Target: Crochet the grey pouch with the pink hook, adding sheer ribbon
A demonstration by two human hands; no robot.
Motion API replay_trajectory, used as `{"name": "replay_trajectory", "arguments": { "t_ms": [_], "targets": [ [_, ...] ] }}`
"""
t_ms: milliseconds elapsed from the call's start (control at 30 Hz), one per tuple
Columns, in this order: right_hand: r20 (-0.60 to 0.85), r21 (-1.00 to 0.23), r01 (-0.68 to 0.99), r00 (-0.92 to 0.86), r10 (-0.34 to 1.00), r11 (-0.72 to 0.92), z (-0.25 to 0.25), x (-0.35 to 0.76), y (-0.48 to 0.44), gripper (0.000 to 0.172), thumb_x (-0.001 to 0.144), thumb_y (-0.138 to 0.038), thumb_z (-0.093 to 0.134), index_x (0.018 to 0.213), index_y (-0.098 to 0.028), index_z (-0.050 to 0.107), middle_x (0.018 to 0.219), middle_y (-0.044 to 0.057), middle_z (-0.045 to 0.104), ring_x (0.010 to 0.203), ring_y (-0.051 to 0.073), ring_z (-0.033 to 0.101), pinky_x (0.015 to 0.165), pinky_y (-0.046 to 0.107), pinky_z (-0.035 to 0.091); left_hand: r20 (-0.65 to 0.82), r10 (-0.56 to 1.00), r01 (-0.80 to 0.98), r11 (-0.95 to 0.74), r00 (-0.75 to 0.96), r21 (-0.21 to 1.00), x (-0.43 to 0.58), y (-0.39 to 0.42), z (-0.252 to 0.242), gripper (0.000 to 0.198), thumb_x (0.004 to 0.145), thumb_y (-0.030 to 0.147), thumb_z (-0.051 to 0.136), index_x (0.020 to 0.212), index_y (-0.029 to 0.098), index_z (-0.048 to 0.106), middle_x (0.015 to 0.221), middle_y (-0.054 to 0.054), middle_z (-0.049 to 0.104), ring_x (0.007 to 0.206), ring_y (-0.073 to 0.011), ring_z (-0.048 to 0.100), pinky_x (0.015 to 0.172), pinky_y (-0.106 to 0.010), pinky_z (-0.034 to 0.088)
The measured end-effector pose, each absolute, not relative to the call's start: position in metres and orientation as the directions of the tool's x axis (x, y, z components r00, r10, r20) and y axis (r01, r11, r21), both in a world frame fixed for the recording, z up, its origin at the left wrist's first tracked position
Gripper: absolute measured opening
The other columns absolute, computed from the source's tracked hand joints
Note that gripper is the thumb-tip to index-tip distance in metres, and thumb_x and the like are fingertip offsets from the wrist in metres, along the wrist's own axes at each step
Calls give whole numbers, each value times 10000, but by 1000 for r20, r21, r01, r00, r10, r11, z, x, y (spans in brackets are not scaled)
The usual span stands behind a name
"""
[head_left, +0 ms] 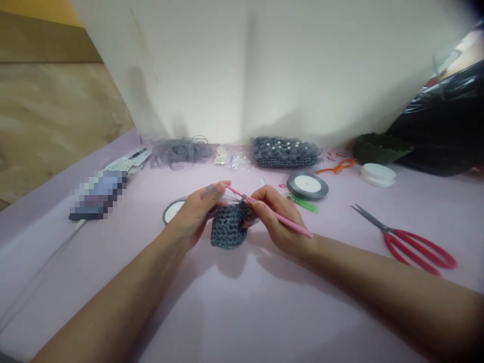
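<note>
My right hand point(278, 214) is closed around a pink crochet hook point(289, 223), whose tip reaches left over the work. A small grey crocheted piece point(228, 227) hangs between my hands, gripped at its upper left by my left hand point(198, 209). Grey ribbon runs from the left fingers to the hook and the top of the piece. Some of my right fingers also seem to touch its right edge, though they are partly hidden. Behind my left hand lies a ribbon spool point(174, 210), half covered.
Red-handled scissors point(412, 247) lie at the right. Beyond my hands are a grey ribbon spool point(307, 185), a green clip point(303, 203), a beaded crocheted piece point(285, 152), loose ribbon point(181, 151) and a bag of beads point(224, 156). A phone point(99, 195) with a cable lies left.
</note>
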State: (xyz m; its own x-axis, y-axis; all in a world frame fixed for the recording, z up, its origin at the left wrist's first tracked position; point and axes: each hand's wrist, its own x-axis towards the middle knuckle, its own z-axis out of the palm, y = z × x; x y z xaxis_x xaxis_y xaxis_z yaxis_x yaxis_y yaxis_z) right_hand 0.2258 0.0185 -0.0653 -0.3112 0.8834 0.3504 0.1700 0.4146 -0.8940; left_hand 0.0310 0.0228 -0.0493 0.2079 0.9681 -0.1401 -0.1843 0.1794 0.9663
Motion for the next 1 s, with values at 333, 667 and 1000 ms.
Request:
{"name": "replay_trajectory", "arguments": {
  "t_ms": [333,667,1000],
  "targets": [
    [359,-889,154,-351,865,431,-66,226,18,232,971,-407,496,857,-206,523,722,-8,654,651,125,657,578,232,510,-156,953,92,136,258,986,36,12,-39,887,676,318,834,1447,233,405,1009,-63,707,1013,-254,644,916,-403,476],
    [371,-877,187,-323,871,443,-72,224,16,209,972,-389,484,858,-220,531,736,-5,677,667,140,638,610,252,491,-95,960,104,69,265,992,39,12,-46,884,717,316,794,1478,282,346,993,-51,700,957,-243,666,896,-414,488],
    [412,-822,293,-287,865,489,-69,226,18,248,970,-393,486,811,-208,533,673,-24,560,601,108,488,542,223,388,94,988,415,-137,124,899,40,10,-47,1013,627,299,836,1500,324,323,934,-16,665,971,-260,619,903,-397,440]
  ]
}}
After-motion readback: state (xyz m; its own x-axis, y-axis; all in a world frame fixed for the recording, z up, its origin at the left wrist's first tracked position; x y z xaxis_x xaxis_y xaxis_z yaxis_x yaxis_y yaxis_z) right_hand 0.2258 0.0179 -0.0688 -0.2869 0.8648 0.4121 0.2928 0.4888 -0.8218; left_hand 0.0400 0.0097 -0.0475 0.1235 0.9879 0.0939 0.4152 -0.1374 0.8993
